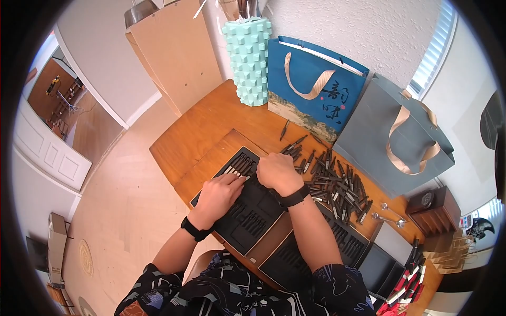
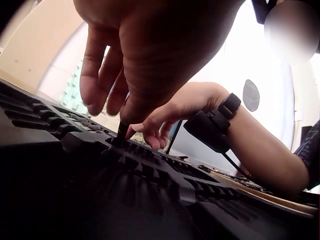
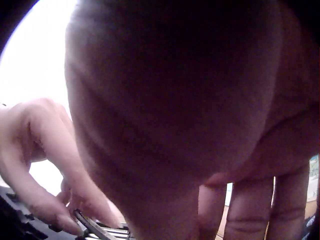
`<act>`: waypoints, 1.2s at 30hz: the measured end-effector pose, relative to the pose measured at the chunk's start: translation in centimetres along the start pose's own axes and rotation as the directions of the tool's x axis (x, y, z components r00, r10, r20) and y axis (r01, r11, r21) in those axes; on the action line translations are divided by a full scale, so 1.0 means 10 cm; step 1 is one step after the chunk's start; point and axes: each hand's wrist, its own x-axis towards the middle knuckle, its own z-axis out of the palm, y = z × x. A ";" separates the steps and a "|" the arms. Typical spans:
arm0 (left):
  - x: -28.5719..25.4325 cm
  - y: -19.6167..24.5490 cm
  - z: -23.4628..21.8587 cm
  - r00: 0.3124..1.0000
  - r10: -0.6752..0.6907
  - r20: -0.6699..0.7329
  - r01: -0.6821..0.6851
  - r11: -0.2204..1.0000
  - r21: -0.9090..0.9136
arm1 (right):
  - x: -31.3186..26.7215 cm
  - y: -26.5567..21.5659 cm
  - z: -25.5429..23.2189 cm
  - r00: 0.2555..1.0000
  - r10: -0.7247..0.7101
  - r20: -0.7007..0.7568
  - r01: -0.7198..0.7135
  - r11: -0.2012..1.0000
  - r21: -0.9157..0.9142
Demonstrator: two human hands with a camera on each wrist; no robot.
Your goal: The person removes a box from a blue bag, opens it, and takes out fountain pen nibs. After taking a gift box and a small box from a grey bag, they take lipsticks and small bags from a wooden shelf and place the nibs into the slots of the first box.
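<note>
My left hand (image 1: 219,196) reaches into a black slotted tray (image 1: 247,196) set in an open box. In the left wrist view its thumb and finger pinch a slim black stick (image 2: 121,131) standing in a slot. Close beside it, my right hand (image 1: 278,171) bends over the tray's upper right edge, fingertips low at the slots. What that hand holds, if anything, I cannot tell; its own palm covers its fingertips in the right wrist view. Several dark and pale pen-like sticks (image 1: 240,165) lie in the tray's upper slots. A heap of similar sticks (image 1: 340,187) lies just right of my right hand.
A second slotted tray (image 1: 292,258) lies under my right forearm. Behind the heap stand a blue gift bag (image 1: 316,84), a grey gift bag (image 1: 390,137) and a mint vase (image 1: 247,63). Red and white packets (image 1: 406,287) and a small wooden cabinet (image 1: 435,210) are at the right.
</note>
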 end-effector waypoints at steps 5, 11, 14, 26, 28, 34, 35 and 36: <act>-0.06 -0.01 -0.03 0.999 0.024 -0.041 -0.024 1.000 0.004 | 0.02 0.00 0.00 1.000 0.014 0.022 -0.014 1.000 0.003; -0.05 0.05 -0.11 0.993 -0.018 0.117 0.010 0.998 0.069 | 0.02 -0.01 0.00 1.000 0.018 0.017 -0.018 1.000 -0.004; -0.06 0.07 -0.11 0.983 -0.059 0.173 0.041 0.994 0.104 | 0.01 -0.02 0.00 1.000 0.016 0.007 -0.016 1.000 -0.010; -0.06 0.11 -0.08 0.981 -0.051 0.187 0.022 0.988 0.151 | -0.01 -0.05 -0.02 0.999 0.011 0.040 -0.010 1.000 -0.025; -0.04 0.10 -0.09 0.978 -0.032 0.205 0.004 0.990 0.138 | -0.01 -0.04 -0.02 0.999 0.010 0.037 -0.009 1.000 -0.024; -0.02 0.08 -0.03 0.966 -0.013 0.257 -0.032 0.985 0.172 | 0.01 -0.02 0.00 0.999 0.029 0.038 -0.028 0.999 -0.022; -0.02 0.08 -0.03 0.965 -0.015 0.262 -0.033 0.984 0.177 | 0.01 -0.02 0.01 0.999 0.030 0.027 -0.030 0.999 -0.022; -0.02 0.08 -0.03 0.964 -0.017 0.266 -0.033 0.983 0.183 | 0.01 -0.02 0.01 0.999 0.031 0.028 -0.030 0.999 -0.021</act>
